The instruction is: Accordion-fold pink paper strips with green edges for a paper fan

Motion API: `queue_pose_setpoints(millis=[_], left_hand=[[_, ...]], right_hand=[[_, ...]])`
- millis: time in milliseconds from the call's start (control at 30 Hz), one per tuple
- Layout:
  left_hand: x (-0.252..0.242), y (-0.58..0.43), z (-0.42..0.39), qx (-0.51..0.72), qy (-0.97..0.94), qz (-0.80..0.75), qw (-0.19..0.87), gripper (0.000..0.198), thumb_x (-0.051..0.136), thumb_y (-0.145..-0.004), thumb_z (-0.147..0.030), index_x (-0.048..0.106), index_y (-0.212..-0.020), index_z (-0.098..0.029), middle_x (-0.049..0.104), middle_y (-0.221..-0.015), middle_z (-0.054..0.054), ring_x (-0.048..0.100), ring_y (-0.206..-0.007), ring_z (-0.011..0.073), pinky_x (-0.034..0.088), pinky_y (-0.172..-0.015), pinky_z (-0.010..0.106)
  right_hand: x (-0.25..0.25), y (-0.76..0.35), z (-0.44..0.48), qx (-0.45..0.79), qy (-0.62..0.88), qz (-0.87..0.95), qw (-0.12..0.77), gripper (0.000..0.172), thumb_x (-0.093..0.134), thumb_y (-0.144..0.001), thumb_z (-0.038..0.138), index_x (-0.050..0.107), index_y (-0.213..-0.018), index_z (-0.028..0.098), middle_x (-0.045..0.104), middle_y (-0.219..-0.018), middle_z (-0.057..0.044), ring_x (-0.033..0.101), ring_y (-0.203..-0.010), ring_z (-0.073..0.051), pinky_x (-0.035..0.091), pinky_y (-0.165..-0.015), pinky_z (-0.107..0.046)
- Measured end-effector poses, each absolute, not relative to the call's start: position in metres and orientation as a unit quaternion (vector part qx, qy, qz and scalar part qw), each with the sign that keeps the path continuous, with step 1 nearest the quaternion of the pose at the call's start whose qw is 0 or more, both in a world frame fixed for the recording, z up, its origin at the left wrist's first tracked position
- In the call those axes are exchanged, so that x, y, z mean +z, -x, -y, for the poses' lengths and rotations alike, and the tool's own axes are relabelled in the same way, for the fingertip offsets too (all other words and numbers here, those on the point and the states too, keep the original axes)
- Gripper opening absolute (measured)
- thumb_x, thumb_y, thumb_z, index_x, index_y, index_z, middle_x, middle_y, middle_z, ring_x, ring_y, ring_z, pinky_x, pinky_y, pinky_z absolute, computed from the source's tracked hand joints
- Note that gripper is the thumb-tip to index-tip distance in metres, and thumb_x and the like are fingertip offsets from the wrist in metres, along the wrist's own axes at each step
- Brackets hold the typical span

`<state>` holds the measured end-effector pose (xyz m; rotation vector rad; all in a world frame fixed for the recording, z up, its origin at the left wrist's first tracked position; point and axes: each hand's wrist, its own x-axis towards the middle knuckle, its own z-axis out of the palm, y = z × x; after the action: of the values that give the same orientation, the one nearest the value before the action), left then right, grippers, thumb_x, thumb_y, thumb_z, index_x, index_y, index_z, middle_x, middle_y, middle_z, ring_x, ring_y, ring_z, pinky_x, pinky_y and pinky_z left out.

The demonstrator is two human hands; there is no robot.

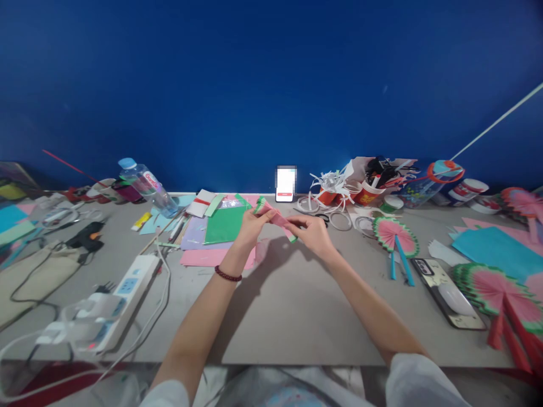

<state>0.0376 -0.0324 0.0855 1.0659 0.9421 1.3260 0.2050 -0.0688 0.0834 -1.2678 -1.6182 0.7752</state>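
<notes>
A narrow folded strip of pink paper with green ends (280, 220) is held above the table between my two hands. My left hand (254, 224) pinches its left part, near a green edge. At the lower right end, the fingers of my right hand (311, 232) close on the same strip. Beneath and left of my left hand lie a green sheet (223, 225), a lilac sheet (193, 235) and a pink sheet (212, 258). A phone with a lit screen (285, 185) stands upright against the blue wall behind the strip.
To the right lie pink-and-green paper fans (396, 234) and a phone with a white mouse on it (449, 294). Red cups (368, 195) hold paper strips and tools. On the left are a power strip (129, 294), a plastic bottle (148, 186) and a black glue gun (87, 237).
</notes>
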Motion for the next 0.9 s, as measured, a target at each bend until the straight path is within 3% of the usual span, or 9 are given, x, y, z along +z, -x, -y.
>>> queue_pose_setpoints(millis=[233,367,467,600,733,900], left_hand=[[0.083,-0.038,0.031,0.556,-0.464,-0.391,0.567,0.028,0.082,-0.057,-0.037,0.072,-0.066,-0.013,0.069,-0.068,0.005,0.062,-0.064,0.0153,0.052,-0.068,0.029],[0.085,-0.039,0.034,0.544,-0.506,-0.367,0.56,0.025,0.081,-0.059,-0.037,0.071,-0.065,-0.014,0.069,-0.071,0.005,0.062,-0.067,0.0153,0.053,-0.074,0.032],[0.087,-0.04,0.037,0.519,-0.534,-0.348,0.57,0.025,0.083,-0.057,-0.032,0.072,-0.074,-0.016,0.071,-0.082,0.006,0.065,-0.077,0.0175,0.053,-0.081,0.034],[0.085,-0.041,0.038,0.486,-0.551,-0.393,0.554,0.024,0.084,-0.056,-0.029,0.073,-0.074,-0.017,0.073,-0.081,0.009,0.067,-0.081,0.0222,0.053,-0.083,0.038],[0.078,-0.038,0.033,0.518,-0.524,-0.454,0.501,0.015,0.084,-0.057,-0.025,0.072,-0.062,-0.019,0.072,-0.068,0.007,0.067,-0.082,0.0243,0.048,-0.092,0.042],[0.074,-0.032,0.027,0.511,-0.513,-0.482,0.493,0.016,0.081,-0.061,-0.031,0.076,-0.069,-0.018,0.074,-0.078,0.008,0.066,-0.09,0.0246,0.043,-0.1,0.041]], right_hand=[[0.084,-0.205,0.067,0.326,0.518,0.638,0.467,0.018,0.067,-0.073,0.033,0.076,-0.083,0.02,0.075,-0.079,-0.005,0.066,-0.072,-0.02,0.049,-0.066,-0.031],[0.085,-0.205,0.067,0.305,0.537,0.628,0.474,0.015,0.064,-0.074,0.026,0.076,-0.079,0.021,0.074,-0.077,-0.005,0.066,-0.07,-0.019,0.048,-0.067,-0.03],[0.085,-0.206,0.066,0.318,0.546,0.617,0.469,0.015,0.063,-0.073,0.024,0.077,-0.079,0.019,0.074,-0.073,-0.004,0.065,-0.067,-0.019,0.047,-0.064,-0.03],[0.084,-0.206,0.066,0.364,0.534,0.616,0.45,0.019,0.064,-0.073,0.029,0.076,-0.082,0.018,0.073,-0.073,-0.005,0.065,-0.066,-0.019,0.047,-0.061,-0.029],[0.088,-0.207,0.067,0.393,0.5,0.648,0.42,0.028,0.068,-0.073,0.036,0.075,-0.094,0.019,0.075,-0.09,-0.005,0.067,-0.082,-0.022,0.049,-0.076,-0.032],[0.094,-0.208,0.069,0.411,0.494,0.653,0.401,0.033,0.065,-0.076,0.044,0.075,-0.091,0.017,0.074,-0.088,-0.005,0.066,-0.081,-0.021,0.048,-0.076,-0.031]])
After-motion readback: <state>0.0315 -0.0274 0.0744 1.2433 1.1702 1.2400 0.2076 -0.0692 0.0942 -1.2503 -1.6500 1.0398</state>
